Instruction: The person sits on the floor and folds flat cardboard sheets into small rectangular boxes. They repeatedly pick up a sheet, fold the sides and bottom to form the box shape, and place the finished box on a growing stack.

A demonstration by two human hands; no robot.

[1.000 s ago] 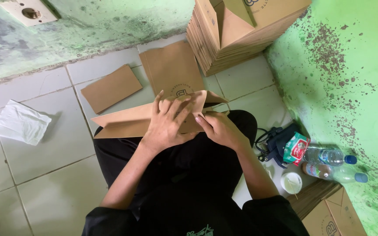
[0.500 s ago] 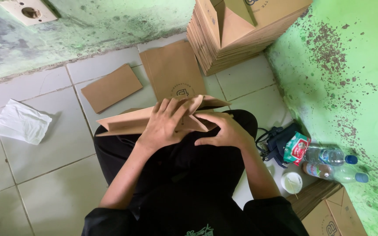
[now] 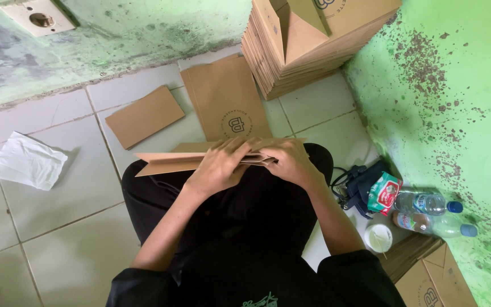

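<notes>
A brown paper bag lies folded and edge-on across my lap, over black trousers. My left hand rests on its middle, fingers spread over the top fold. My right hand grips the bag's right end, fingers curled around the edge. Both hands hold the same bag. Just beyond it, a flat brown bag with a round printed mark lies on the tiled floor.
A tall stack of folded brown bags stands at the back right against the green wall. A loose brown card and white crumpled paper lie left. Two plastic bottles, a small packet, a white lid and a dark pouch sit right.
The bag has tilted from face-up to edge-on and come closer to my body. Both hands slid together toward its middle and right end.
</notes>
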